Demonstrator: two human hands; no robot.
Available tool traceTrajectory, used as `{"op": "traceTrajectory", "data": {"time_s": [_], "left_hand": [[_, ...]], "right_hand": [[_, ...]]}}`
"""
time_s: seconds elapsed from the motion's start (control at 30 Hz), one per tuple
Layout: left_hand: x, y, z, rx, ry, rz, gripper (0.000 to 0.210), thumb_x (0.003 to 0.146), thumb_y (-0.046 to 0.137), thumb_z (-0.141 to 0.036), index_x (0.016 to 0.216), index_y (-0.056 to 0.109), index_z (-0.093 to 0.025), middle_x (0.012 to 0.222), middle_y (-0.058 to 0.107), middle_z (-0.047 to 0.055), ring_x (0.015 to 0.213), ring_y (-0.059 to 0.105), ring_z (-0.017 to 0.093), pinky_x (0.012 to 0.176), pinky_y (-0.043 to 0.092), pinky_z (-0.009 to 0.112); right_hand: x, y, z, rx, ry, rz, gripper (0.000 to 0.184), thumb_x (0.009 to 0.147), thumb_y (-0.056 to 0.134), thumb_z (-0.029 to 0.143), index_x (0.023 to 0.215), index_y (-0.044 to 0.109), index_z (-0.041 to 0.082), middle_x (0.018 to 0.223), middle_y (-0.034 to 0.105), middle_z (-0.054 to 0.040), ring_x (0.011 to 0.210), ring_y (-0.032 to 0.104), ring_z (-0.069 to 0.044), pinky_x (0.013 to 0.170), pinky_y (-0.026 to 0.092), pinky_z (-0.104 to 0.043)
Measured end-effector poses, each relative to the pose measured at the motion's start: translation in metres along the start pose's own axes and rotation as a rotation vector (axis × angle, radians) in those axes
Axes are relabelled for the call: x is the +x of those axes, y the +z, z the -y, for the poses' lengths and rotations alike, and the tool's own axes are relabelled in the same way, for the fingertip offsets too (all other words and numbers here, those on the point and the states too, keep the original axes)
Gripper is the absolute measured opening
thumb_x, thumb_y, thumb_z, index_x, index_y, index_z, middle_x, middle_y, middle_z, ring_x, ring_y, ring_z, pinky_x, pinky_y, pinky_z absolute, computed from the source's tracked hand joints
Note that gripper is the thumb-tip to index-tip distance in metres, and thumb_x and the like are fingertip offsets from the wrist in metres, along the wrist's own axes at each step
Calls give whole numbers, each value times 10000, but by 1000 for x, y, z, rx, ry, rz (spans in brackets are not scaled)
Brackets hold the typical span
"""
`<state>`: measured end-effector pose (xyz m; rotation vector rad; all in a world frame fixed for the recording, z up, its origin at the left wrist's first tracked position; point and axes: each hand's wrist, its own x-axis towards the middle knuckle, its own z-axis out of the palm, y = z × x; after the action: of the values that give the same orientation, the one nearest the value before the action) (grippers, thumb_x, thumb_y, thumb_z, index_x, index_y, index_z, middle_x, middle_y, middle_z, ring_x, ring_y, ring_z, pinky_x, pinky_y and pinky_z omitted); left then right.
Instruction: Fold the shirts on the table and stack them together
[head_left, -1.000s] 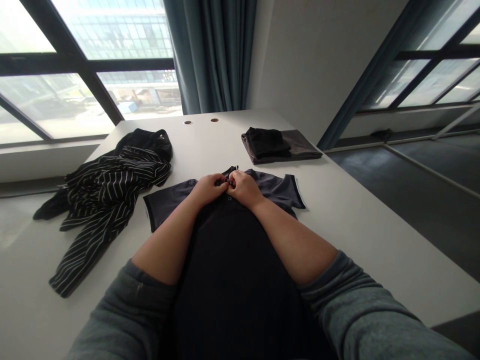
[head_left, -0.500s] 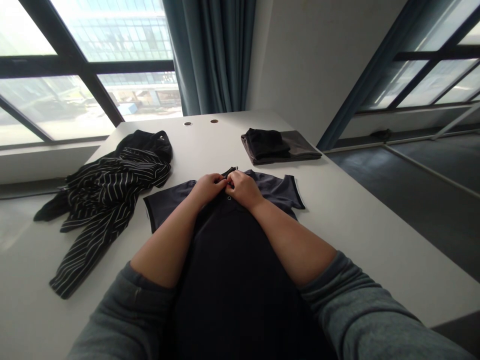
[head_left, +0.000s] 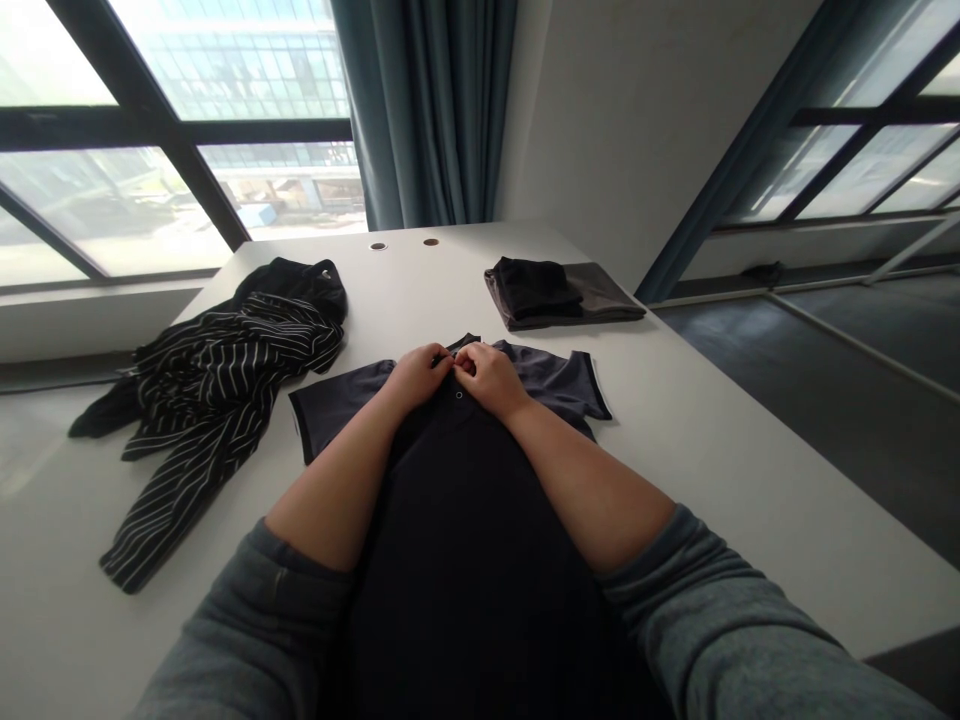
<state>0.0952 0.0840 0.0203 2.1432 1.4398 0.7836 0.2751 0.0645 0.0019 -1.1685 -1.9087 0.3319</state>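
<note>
A dark short-sleeved shirt (head_left: 450, 500) lies spread on the white table, its collar away from me and its trimmed sleeves out to both sides. At the neck opening, my left hand (head_left: 417, 378) pinches the fabric near the collar. My right hand (head_left: 487, 376) closes on the same spot from the other side, and the fingertips of both hands almost meet. One small ring-shaped button (head_left: 459, 395) shows on the front just below them. What exactly sits between the fingers is too small to tell.
A rumpled black striped garment (head_left: 225, 370) lies on the left of the white table (head_left: 420, 290). Folded dark clothes (head_left: 532, 288) are stacked at the back right. Two round cable holes are near the far edge, before a blue curtain (head_left: 427, 110) and windows.
Both hands stay at the collar with only slight finger movement. The whole view has shifted a little; the garments lie as before.
</note>
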Motion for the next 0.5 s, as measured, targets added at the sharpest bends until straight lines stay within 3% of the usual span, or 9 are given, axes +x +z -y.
{"op": "traceTrajectory", "data": {"time_s": [0.17, 0.5], "left_hand": [[-1, -1, 5, -113, 18, -29, 162, 915, 610, -367, 950, 691, -231, 930, 763, 36, 868, 669, 230, 814, 514, 357], [-3, 2, 11, -368, 19, -65, 162, 877, 672, -359, 908, 592, -221, 1034, 758, 59, 997, 687, 215, 948, 524, 374]], "right_hand": [[0, -2, -3, 101, 70, -28, 84, 868, 721, 200, 942, 681, 209, 923, 730, -47, 794, 663, -196, 781, 534, -330], [-1, 3, -3, 255, 125, -78, 141, 844, 757, 245, 973, 731, 195, 935, 713, -46, 816, 666, -191, 788, 561, -334]]}}
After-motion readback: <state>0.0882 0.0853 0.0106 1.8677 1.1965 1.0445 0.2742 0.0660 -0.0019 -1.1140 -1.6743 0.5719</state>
